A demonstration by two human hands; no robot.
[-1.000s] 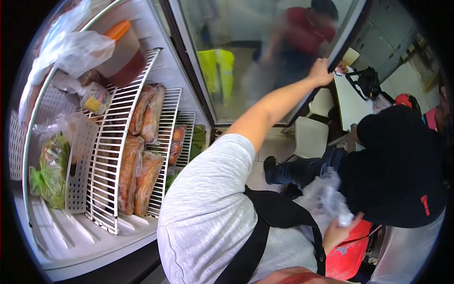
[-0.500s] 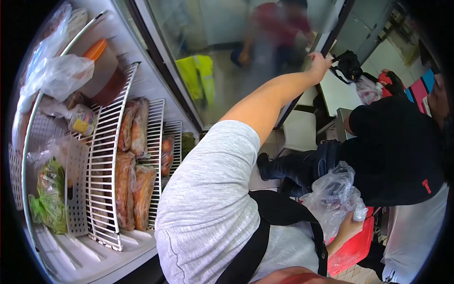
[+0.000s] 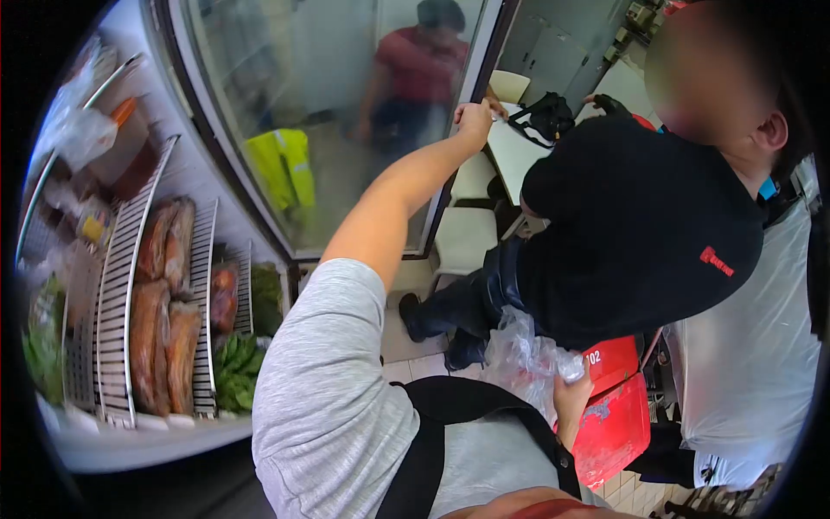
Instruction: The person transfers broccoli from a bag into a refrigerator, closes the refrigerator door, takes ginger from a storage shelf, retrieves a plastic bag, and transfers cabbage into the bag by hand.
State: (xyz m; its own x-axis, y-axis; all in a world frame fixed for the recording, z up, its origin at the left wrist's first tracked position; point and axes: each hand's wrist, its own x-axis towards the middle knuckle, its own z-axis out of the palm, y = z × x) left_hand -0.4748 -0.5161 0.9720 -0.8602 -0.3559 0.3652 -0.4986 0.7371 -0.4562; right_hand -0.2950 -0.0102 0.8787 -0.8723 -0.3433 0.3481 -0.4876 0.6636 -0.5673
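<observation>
My left hand (image 3: 474, 121) is closed around the outer edge of a glass fridge door (image 3: 346, 138), with the arm stretched out. The door stands ajar, away from the shelves. Low in front of my body, my right hand (image 3: 571, 394) grips a clear plastic bag (image 3: 519, 355) by its bunched top. The bag hangs crumpled, and its contents cannot be made out. On the white wire shelves (image 3: 125, 285) at the left lie bagged slabs of meat (image 3: 156, 346), with leafy greens (image 3: 238, 372) lower down.
A person in a black shirt (image 3: 640, 225) stands close on my right. Beside them is a red container (image 3: 614, 432), with a plastic-covered stack (image 3: 743, 329) behind. Another person (image 3: 424, 69) shows through the glass. White chairs (image 3: 462, 238) and a table (image 3: 510, 156) stand beyond the door.
The view has swung right, so the fridge shelves and door sit further left. More of the person in black shows. Both my hands keep their holds.
</observation>
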